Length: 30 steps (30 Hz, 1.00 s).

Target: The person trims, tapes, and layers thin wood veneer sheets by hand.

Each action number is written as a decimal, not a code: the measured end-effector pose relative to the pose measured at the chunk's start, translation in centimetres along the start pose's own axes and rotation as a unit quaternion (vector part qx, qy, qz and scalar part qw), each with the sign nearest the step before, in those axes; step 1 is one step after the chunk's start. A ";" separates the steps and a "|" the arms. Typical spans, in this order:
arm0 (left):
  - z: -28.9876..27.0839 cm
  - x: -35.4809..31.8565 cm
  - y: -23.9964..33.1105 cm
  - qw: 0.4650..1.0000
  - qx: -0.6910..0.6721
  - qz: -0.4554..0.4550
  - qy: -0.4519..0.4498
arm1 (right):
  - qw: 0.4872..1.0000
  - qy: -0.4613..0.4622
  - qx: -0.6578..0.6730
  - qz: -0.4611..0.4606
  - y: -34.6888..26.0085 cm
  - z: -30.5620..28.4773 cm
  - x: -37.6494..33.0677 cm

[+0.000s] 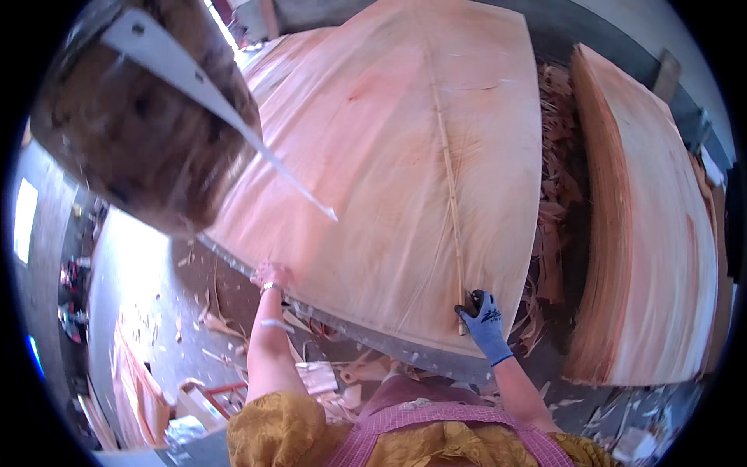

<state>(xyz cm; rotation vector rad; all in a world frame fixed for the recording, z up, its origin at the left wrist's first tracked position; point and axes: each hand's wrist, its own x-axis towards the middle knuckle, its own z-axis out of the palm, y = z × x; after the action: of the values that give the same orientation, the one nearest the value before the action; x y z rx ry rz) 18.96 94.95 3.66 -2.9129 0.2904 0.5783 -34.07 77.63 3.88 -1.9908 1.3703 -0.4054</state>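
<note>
A large stack of thin, pale pinkish wood veneer [366, 210] spreads out in front of me. My left hand [272, 274], bare with a bracelet at the wrist, rests on its near left edge, fingers apart. My right hand [484, 321], in a blue-grey glove with dark fingertips, is closed round the near end of a long, thin bamboo stick [451, 187]. The stick lies along the top sheet, pointing away from me. Whether the left fingertips grip the sheet's edge is too small to tell.
A tall stack of veneer sheets [646, 233] stands at the right. Torn veneer scraps [554, 210] fill the gap between the stacks. More scraps litter the floor at left. A blurred dark brown object [148, 117] with a white pointed strip [226, 109] blocks the upper left.
</note>
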 end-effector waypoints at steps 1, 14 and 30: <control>-1.1 -0.6 0.3 1.000 0.009 0.025 -0.013 | 1.000 0.010 0.007 -0.006 0.3 0.7 0.0; 3.5 2.8 -3.3 0.996 -0.014 0.042 0.075 | 0.992 0.107 0.060 0.031 3.8 -2.3 -10.3; 1.4 -33.0 29.3 0.746 -0.074 0.625 0.217 | 0.987 0.050 0.094 0.118 9.3 -2.6 -16.7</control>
<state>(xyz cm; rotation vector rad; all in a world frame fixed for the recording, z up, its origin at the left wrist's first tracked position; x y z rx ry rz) -17.87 72.11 11.86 -2.4924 2.3884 -0.0371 -48.76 89.85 1.39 -1.6540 1.5492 -0.5093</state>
